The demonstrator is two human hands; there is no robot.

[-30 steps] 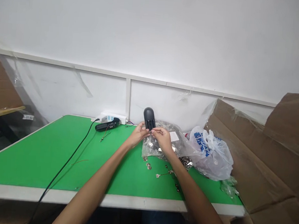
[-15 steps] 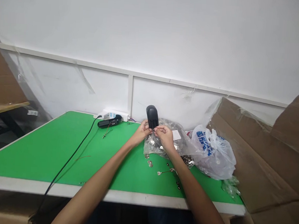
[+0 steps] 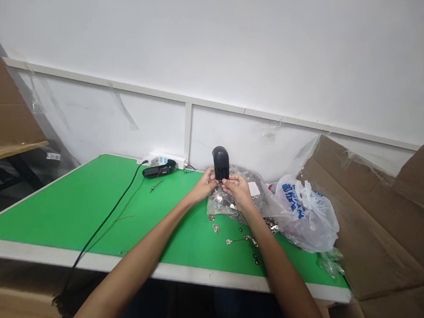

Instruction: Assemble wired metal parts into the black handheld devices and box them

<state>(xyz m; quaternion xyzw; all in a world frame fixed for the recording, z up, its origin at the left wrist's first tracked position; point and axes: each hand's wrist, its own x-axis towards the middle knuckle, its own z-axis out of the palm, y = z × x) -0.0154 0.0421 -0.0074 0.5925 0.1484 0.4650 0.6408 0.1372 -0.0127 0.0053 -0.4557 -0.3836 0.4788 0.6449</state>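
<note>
A black rounded plastic housing (image 3: 221, 162) is held upright above the green table, its hollow lower part facing me. My left hand (image 3: 207, 183) is closed on its lower left side. My right hand (image 3: 237, 186) pinches at its lower right edge; any small part between those fingertips is too small to make out. Behind and below the hands lies a clear bag of metal pieces (image 3: 227, 201). Small metal contacts (image 3: 216, 227) lie loose in front of the bag, and a contact with a thin wire (image 3: 228, 241) lies nearer the right forearm.
A second black housing (image 3: 159, 169) with wires lies by a white power strip (image 3: 166, 159) at the back. A black cable (image 3: 110, 214) crosses the green table (image 3: 67, 207) to its front edge. On the right are a white plastic bag (image 3: 311, 219) and large cardboard (image 3: 381, 229).
The view has shifted slightly, so the whole scene sits a little differently. Both hands still hold the black housing in nearly the same pose.
</note>
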